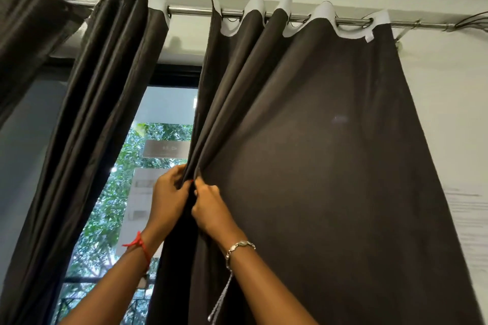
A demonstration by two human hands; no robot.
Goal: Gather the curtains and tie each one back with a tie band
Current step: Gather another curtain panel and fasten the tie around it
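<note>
Head view showed the left hand and right hand each pinching folds at the inner edge of the curtain at centre-right of frame, a soft, limp, probably light cloth best gathered pleat by pleat along that edge.

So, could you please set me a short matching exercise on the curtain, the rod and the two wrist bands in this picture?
Things:
1. curtain rod
2. right curtain
3. wrist thread
4. bracelet

Colour, place or state:
A. silver-coloured
B. gripped at its gathered edge by the left hand and the right hand
C. red
D. shiny metal, running across the top

Pairs: 1-D, 2-B, 3-C, 4-A.
</note>
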